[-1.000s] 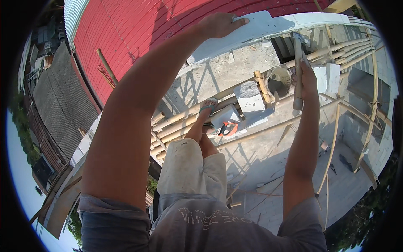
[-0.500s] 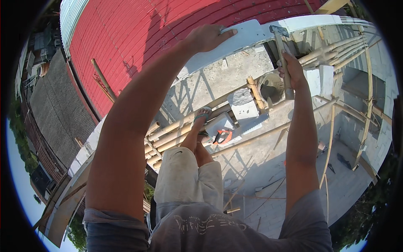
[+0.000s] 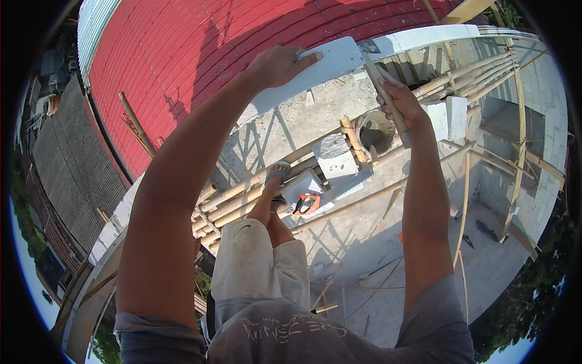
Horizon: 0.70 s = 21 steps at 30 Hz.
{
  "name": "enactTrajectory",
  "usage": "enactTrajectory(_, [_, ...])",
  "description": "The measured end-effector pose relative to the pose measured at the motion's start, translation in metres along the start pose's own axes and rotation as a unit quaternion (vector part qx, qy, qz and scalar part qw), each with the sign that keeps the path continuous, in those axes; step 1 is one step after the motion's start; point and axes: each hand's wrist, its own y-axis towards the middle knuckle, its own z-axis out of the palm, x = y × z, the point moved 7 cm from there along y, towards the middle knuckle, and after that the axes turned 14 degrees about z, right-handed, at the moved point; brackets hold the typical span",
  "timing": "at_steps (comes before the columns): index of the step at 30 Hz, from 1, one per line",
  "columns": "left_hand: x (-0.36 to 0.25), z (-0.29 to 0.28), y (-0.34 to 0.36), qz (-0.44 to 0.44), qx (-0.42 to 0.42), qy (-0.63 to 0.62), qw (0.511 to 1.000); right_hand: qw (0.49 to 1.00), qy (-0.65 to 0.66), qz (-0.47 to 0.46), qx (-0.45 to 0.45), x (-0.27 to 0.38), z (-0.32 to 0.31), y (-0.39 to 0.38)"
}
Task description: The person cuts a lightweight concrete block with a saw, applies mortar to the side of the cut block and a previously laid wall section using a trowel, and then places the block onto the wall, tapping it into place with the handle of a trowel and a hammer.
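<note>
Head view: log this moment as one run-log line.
left hand: on white block; right hand: gripping wooden-handled tool; orange-handled saw: unheld

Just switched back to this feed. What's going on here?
A person up by bamboo poles is working at a white block beside a red roof. The left hand is on the block. The right hand grips a hammer-like tool by its handle, the head beside the block's right end; whether they touch is unclear. Nearer the feet, an orange-handled saw lies unheld, and a round bucket stands farther right.
</note>
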Motion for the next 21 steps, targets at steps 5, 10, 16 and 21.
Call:
enactTrajectory(5, [0.007,-0.001,-0.004,-0.001,-0.043,0.030,0.999,0.998,0.064,0.013,0.002,-0.011,0.014,0.011])
enactTrajectory(10, [-0.004,0.001,0.002,0.000,0.004,0.011,1.000,0.997,0.039,-0.034,-0.055,-0.002,-0.004,-0.003])
enactTrajectory(16, [0.007,0.000,0.003,0.010,-0.013,-0.005,1.000,0.996,-0.019,-0.028,-0.082,-0.003,0.016,-0.009])
enactTrajectory(21, [-0.005,0.000,0.007,0.004,-0.023,-0.046,0.999,0.975,0.127,-0.056,-0.172,-0.036,0.036,-0.011])
